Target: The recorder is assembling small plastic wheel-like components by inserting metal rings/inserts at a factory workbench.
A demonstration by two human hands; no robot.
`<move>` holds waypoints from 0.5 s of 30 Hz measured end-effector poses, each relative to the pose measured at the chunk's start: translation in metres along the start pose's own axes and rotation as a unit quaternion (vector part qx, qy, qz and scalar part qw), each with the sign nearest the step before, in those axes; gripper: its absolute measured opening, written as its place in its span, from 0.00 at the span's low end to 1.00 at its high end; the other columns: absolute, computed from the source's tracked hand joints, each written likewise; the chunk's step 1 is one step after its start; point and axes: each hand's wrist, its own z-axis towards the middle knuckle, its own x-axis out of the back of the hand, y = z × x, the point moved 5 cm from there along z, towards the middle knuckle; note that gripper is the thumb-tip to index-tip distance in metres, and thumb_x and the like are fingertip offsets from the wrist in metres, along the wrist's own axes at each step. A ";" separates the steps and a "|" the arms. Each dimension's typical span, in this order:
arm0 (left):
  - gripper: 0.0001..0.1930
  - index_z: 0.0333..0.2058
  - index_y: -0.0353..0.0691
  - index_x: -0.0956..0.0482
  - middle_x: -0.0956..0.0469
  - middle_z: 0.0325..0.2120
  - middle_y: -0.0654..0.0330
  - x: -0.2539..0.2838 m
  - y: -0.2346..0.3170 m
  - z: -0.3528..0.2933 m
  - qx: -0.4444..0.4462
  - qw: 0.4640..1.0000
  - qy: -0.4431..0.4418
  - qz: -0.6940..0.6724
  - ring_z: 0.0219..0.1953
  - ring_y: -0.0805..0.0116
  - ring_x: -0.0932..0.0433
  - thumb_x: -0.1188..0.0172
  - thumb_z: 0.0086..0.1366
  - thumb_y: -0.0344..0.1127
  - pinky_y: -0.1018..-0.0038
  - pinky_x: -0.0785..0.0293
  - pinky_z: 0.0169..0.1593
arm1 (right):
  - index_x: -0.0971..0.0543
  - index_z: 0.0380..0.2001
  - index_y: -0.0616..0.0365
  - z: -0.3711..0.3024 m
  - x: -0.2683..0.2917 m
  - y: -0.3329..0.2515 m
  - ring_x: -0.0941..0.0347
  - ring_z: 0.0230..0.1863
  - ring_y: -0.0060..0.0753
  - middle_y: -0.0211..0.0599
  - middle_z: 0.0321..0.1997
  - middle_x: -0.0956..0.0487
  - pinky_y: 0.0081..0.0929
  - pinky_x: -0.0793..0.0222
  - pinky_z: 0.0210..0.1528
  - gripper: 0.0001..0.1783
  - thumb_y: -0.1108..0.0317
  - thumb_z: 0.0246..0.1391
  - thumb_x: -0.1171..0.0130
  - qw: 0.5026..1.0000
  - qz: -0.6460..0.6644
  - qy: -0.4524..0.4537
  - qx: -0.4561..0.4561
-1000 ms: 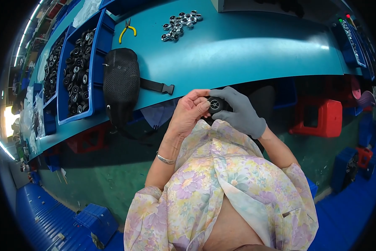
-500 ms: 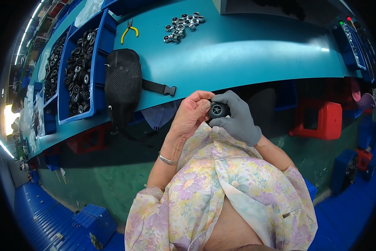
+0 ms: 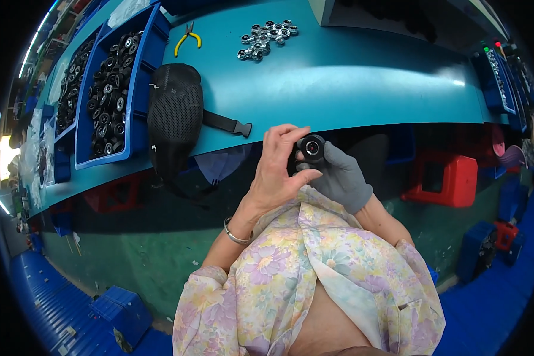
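Observation:
A small black toy-like wheel (image 3: 312, 147) with a pale ring around its dark hub is gripped by my right hand (image 3: 343, 181), which wears a grey glove. Its hub face is turned up towards me, just off the table's front edge. Beside it on the left is my bare left hand (image 3: 273, 169), a bracelet (image 3: 236, 232) at its wrist. That hand's thumb and fingers are spread apart around the wheel's left side, with nothing held between them. Part of the wheel's lower side is hidden by the gloved fingers.
Blue bins (image 3: 135, 113) of black wheels stand on the left of the teal table (image 3: 338, 89). Nearby lie a black waist bag (image 3: 175, 107), yellow-handled pliers (image 3: 188, 40) and a cluster of shiny chrome parts (image 3: 267, 38). A red stool (image 3: 442, 178) stands below, right.
My left fingers have come off the wheel and spread open. The wheel has been turned, showing a ringed hub instead of the spoked face. The gloved hand still holds it.

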 end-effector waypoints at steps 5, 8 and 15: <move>0.30 0.49 0.37 0.25 0.29 0.45 0.54 -0.007 -0.008 0.006 -0.005 1.000 -0.010 0.024 0.43 0.61 0.27 0.26 0.44 0.30 0.70 0.27 0.43 | 0.30 0.53 0.58 -0.001 -0.009 0.011 0.26 0.47 0.32 0.41 0.46 0.24 0.34 0.31 0.54 0.19 0.57 0.67 0.56 0.998 0.054 0.001 -0.020; 0.27 0.45 0.36 0.23 0.27 0.40 0.54 -0.005 -0.005 0.009 -0.040 0.998 -0.001 0.050 0.42 0.59 0.26 0.25 0.44 0.33 0.70 0.27 0.42 | 0.31 0.53 0.58 0.000 -0.013 0.011 0.27 0.49 0.34 0.43 0.46 0.24 0.35 0.32 0.54 0.23 0.51 0.68 0.59 0.998 0.057 0.006 -0.027; 0.24 0.40 0.34 0.23 0.26 0.34 0.55 0.002 -0.007 0.010 -0.047 0.997 0.034 0.056 0.36 0.57 0.25 0.25 0.43 0.34 0.67 0.27 0.39 | 0.32 0.52 0.59 0.006 -0.014 0.013 0.28 0.49 0.36 0.43 0.47 0.25 0.36 0.33 0.56 0.27 0.46 0.68 0.63 0.996 0.066 0.001 -0.059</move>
